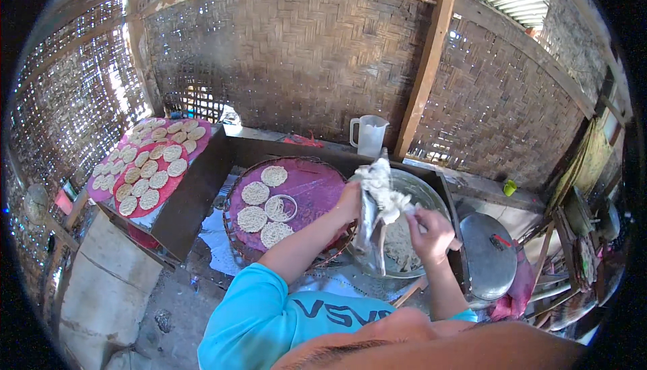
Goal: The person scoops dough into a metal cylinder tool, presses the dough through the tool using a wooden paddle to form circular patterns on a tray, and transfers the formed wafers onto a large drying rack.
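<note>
Woven bamboo walls (296,53) and wooden posts close the shed around me. At about one o'clock from my body sits a big metal basin (431,198) with pale noodle strands lying in it. My right hand (431,234) is closed around a clump of white noodle strands (383,191), lifting it above the basin so the threads hang down. My left hand (350,201) reaches to the basin's near-left rim at eleven o'clock, beside the hanging threads; I cannot tell whether its fingers are closed. Just left of it lies a round purple tray (317,188) carrying four flat noodle discs and a wire ring. Farther off at ten o'clock, pink trays (108,198) hold many more discs. A clear plastic jug (369,134) stands at twelve o'clock.
</note>
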`<action>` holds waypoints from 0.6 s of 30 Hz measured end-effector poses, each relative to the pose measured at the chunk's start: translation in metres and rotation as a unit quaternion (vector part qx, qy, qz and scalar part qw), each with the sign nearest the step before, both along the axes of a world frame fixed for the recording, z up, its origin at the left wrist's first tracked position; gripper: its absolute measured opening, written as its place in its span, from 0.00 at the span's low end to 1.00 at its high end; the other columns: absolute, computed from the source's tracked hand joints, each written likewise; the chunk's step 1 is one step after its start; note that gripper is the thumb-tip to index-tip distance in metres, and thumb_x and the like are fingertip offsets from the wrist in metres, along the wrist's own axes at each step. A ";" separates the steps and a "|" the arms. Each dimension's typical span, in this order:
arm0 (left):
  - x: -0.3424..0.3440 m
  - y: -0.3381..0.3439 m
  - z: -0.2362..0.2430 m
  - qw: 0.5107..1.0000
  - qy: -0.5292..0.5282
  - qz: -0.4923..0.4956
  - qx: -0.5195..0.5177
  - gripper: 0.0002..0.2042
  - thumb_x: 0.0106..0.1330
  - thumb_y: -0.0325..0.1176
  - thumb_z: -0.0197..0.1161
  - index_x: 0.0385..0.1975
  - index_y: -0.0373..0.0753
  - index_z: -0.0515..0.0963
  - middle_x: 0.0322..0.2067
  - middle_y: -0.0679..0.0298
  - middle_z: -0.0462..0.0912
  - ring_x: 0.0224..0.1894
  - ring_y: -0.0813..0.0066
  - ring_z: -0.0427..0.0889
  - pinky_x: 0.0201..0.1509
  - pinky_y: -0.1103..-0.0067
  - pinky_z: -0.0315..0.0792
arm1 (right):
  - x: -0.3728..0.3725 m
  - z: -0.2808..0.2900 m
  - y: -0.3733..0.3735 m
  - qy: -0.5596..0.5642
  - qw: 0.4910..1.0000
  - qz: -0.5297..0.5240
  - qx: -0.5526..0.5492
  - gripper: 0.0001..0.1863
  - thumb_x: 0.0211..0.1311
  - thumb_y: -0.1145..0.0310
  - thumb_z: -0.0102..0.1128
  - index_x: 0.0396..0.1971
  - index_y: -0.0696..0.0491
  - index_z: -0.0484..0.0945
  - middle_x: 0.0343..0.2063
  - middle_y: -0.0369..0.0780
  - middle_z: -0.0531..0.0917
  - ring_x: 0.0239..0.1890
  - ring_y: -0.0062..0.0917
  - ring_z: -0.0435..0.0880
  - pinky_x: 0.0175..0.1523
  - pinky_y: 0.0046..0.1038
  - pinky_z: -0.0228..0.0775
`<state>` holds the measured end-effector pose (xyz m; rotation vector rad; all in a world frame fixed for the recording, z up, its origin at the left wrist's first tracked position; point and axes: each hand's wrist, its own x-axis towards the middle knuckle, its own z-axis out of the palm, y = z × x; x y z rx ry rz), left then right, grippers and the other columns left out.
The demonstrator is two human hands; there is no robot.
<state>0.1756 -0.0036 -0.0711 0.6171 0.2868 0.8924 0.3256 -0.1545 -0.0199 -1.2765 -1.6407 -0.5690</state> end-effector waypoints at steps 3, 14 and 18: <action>-0.009 0.042 -0.037 0.987 0.060 0.018 0.146 0.14 0.63 0.36 0.43 0.41 0.37 0.72 0.36 0.59 0.77 0.37 0.67 0.77 0.45 0.72 0.72 | 0.002 -0.012 -0.014 0.061 0.993 0.070 -0.074 0.10 0.41 0.71 0.67 0.26 0.55 0.78 0.17 0.38 0.78 0.16 0.21 0.75 0.23 0.22 0.67; -0.007 0.007 -0.002 1.000 -0.016 0.003 -0.016 0.14 0.63 0.36 0.44 0.39 0.35 0.73 0.36 0.58 0.77 0.39 0.68 0.77 0.46 0.74 0.70 | -0.003 -0.018 0.000 0.061 0.998 -0.001 -0.036 0.08 0.42 0.68 0.66 0.24 0.52 0.78 0.17 0.39 0.79 0.18 0.27 0.78 0.24 0.26 0.70; -0.019 0.039 -0.029 0.998 0.045 0.036 -0.008 0.15 0.63 0.39 0.43 0.35 0.38 0.75 0.32 0.60 0.78 0.33 0.71 0.78 0.40 0.74 0.72 | 0.005 -0.017 -0.026 0.168 0.962 0.104 -0.190 0.09 0.42 0.68 0.68 0.22 0.56 0.78 0.16 0.39 0.77 0.17 0.21 0.76 0.25 0.21 0.68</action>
